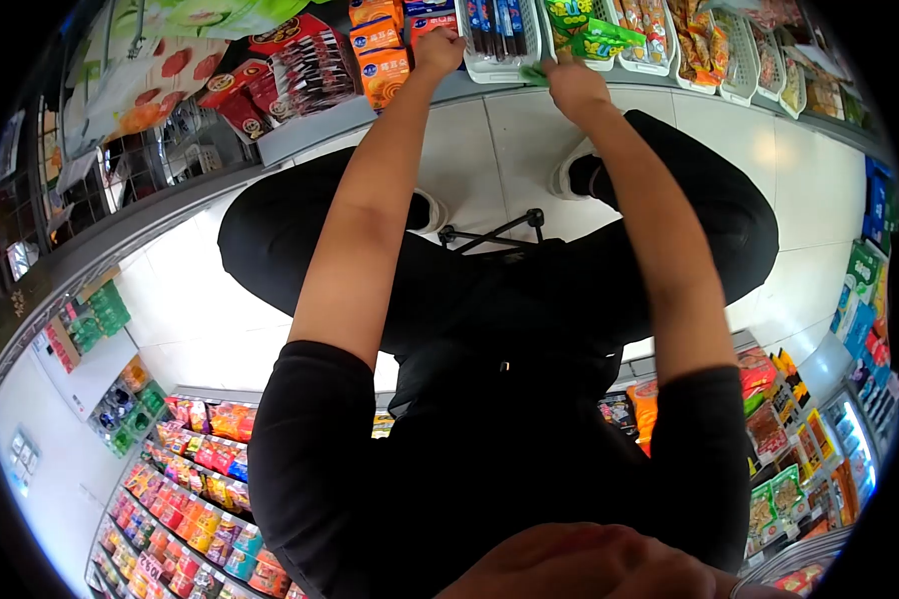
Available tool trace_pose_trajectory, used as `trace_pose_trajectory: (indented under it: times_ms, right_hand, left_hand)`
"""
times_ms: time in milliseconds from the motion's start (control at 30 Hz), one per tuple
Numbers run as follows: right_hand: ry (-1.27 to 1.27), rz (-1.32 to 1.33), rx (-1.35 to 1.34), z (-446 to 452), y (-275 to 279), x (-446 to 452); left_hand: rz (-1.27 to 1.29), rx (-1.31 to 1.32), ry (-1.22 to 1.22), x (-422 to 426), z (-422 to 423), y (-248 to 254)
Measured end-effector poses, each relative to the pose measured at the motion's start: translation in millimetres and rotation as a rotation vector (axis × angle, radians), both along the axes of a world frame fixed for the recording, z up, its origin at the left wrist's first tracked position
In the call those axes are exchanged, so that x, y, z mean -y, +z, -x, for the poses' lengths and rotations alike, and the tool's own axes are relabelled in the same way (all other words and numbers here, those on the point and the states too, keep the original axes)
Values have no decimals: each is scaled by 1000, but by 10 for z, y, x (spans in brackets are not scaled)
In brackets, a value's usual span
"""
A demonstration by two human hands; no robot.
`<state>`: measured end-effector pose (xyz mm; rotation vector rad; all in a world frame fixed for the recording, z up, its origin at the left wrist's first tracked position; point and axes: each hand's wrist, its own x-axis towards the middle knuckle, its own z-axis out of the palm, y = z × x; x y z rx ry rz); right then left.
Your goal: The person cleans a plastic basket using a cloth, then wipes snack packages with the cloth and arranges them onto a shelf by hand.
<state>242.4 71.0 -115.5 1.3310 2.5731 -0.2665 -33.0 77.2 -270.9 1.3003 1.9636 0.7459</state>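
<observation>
My left hand (438,52) is closed at the shelf front, beside the left wall of a white basket (503,73) and against red and orange boxes. What its fingers hold, if anything, is hidden. The basket contains dark, blue-topped slim packs (496,28). At the basket's front right corner, my right hand (573,88) is closed with a small, blurred green thing (534,75) at its fingertips. Just behind that hand, green snack bags (591,38) lie in a neighbouring basket. Several orange boxes (382,66) are stacked left of my left hand.
More white baskets (737,85) of packets line the shelf to the right. Red packs (315,75) lie to the left. Between my knees, a black folding stool frame (494,232) stands on the tiled floor (489,150). Stocked snack shelves (185,509) are behind me.
</observation>
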Motion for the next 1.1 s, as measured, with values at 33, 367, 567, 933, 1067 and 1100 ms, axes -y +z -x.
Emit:
trace_pose_trajectory:
  times_ms: [33,367,567,933,1067,1100]
  right_hand:
    - [-30,-42,-105,7,-139,25]
    - [-214,-153,-499,291,-589,347]
    - [40,-33,-579,736,-627,591]
    - [-172,-80,-590,377,-700,572]
    - [-85,16,-567,317,-620,609]
    - [-141,-23,-567,244,-631,614]
  left_hand:
    - [1,54,30,35,-20,-3]
    - [-92,61,68,206,-140,-109]
    - [60,50,99,210,-123,31]
    - [91,164,-5,304,-410,543]
    - [-30,-233,-62,251,-377,433]
    - [-15,-185,-51,224,-367,386]
